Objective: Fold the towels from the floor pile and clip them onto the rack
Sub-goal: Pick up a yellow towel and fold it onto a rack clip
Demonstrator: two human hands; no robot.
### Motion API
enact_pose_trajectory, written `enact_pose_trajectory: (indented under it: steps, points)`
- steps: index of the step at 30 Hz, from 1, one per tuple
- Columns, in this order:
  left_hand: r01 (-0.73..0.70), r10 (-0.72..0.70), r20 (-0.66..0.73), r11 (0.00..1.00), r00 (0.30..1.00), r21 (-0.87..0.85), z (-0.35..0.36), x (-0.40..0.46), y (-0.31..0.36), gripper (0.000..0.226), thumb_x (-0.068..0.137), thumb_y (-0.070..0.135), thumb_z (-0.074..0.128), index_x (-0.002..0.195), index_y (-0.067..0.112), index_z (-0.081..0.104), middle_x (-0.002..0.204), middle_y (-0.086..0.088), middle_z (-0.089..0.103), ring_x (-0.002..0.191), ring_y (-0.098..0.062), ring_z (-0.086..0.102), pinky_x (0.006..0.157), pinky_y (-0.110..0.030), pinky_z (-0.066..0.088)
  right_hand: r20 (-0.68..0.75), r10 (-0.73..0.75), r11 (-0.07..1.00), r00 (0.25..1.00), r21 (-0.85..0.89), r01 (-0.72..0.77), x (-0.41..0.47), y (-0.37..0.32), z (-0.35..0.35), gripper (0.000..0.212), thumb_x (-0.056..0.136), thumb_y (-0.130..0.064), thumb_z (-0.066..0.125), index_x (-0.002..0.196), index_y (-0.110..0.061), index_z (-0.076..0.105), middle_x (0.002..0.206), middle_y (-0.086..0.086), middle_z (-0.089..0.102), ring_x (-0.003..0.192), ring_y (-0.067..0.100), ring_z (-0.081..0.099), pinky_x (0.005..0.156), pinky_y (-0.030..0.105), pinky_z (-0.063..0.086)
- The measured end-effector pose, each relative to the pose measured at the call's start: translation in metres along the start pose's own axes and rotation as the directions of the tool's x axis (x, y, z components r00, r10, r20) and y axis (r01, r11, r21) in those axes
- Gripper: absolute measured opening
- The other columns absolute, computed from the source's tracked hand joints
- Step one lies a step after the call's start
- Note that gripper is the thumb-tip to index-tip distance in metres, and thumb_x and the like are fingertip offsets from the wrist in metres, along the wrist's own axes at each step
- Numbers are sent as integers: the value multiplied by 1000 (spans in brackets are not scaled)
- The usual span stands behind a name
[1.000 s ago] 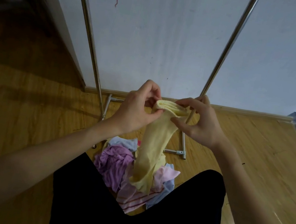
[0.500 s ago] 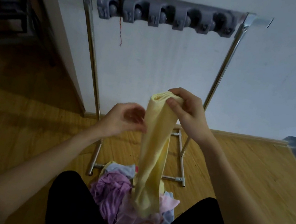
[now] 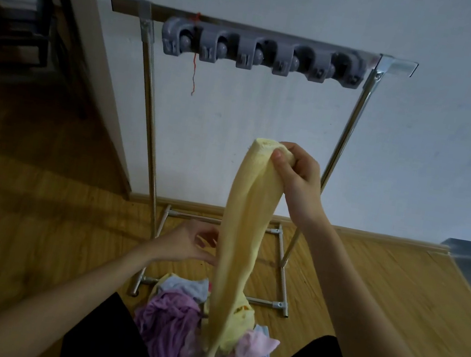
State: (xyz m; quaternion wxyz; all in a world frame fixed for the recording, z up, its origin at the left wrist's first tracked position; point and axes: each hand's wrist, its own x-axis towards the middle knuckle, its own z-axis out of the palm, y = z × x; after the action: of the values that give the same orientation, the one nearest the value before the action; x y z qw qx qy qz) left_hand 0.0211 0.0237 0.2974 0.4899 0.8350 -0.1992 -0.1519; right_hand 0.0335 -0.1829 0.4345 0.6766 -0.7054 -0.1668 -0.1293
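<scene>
Right hand (image 3: 294,172): raised in front of the rack, thumb and curled fingers pinching the bunched top end of the yellow towel (image 3: 241,241); forearm running down to the lower right edge of the frame.
Left hand (image 3: 187,243): held lower, beside the towel's middle, fingers loosely curled with the tips at the cloth's left edge; impossible to tell whether gripping the towel or only touching it.
Yellow towel: hanging in a long narrow strip from the right hand, lower end reaching down into the floor pile (image 3: 203,336).
Floor pile: purple, pink, pale blue and yellow cloths heaped on the wooden floor (image 3: 20,221) between the knees, just in front of the rack's base; lower part cut off by the black-clad legs and the frame edge.
Rack (image 3: 147,121): two metal uprights against the white wall (image 3: 270,106), crossbar on top, tubular feet on the floor; right upright partly hidden behind the right hand and forearm.
Clips (image 3: 261,56): row of grey holders under the crossbar, none with a towel; inner detail hard to make out in the dim light.
Red thread (image 3: 194,73): dangling from the crossbar near the left clips.
Background left: dark furniture, too shadowed to identify.
</scene>
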Motion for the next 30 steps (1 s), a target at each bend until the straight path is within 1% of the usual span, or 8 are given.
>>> enact_pose_trajectory:
  steps: [6, 11, 15, 19, 22, 26, 28, 30]
  points:
    - [101, -102, -18, 994, 995, -33, 20, 19, -16, 38, 67, 20, 85, 99, 29, 66, 96, 9, 71, 91, -8, 67, 84, -32, 56, -40, 18, 1000, 999, 10, -17, -2, 1, -2, 23, 91, -25, 54, 95, -5, 63, 76, 5, 56, 71, 16, 52, 61, 28, 44]
    - [177, -177, 6, 981, 984, -83, 44, 34, -28, 28, 84, 23, 71, 107, 9, 66, 103, -4, 68, 96, -16, 64, 85, -30, 52, -186, 1, 1000, 983, -23, -5, -3, 4, -13, 19, 93, -22, 54, 91, -6, 64, 72, 1, 57, 68, 13, 52, 58, 27, 45]
    - [317, -345, -119, 925, 931, -209, 44, 31, -44, 16, 89, 25, 65, 94, 10, 65, 88, -4, 64, 83, -17, 59, 70, -24, 45, -469, 109, 989, 876, -38, -143, -11, 25, -36, 17, 95, -18, 54, 80, -13, 61, 68, -8, 55, 61, 1, 52, 57, 19, 44]
    - [242, -237, -177, 970, 955, 4, 17, 31, -46, 26, 86, 29, 68, 69, 11, 58, 60, 5, 47, 55, -4, 42, 56, -24, 30, -588, 297, 920, 752, -35, -391, -27, 65, -63, 19, 95, -20, 50, 93, -4, 61, 81, 3, 60, 73, 13, 56, 63, 26, 48]
    - [147, -136, -123, 985, 983, 85, -7, 31, -20, 31, 87, 27, 67, 59, 18, 56, 49, 15, 48, 47, 2, 44, 51, -22, 31, -552, 418, 807, 722, -139, -574, -43, 103, -77, 15, 92, -13, 49, 93, -1, 58, 78, 4, 56, 75, 20, 55, 59, 26, 45]
    - [82, -71, -58, 970, 996, 230, -33, 32, 27, 36, 88, 37, 65, 63, 11, 60, 54, 7, 48, 48, -3, 45, 50, -23, 33, -454, 601, 628, 658, -241, -740, -69, 138, -78, 13, 86, -6, 53, 99, -3, 52, 86, 3, 53, 78, 18, 55, 55, 23, 43]
    - [61, -61, -11, 952, 998, 301, -43, 32, 47, 40, 87, 42, 65, 66, 7, 63, 55, 5, 47, 48, -5, 44, 50, -24, 32, -334, 703, 520, 628, -361, -774, -80, 147, -72, 23, 86, -5, 60, 106, -7, 48, 95, 2, 52, 82, 14, 52, 57, 22, 44]
    - [32, -65, 86, 941, 994, 336, -51, 29, 68, 36, 88, 39, 64, 74, 7, 67, 59, 6, 51, 50, -4, 46, 49, -20, 34, -179, 795, 389, 580, -583, -713, -89, 156, -64, 31, 84, -7, 66, 112, -6, 52, 103, 5, 53, 89, 15, 52, 68, 28, 50]
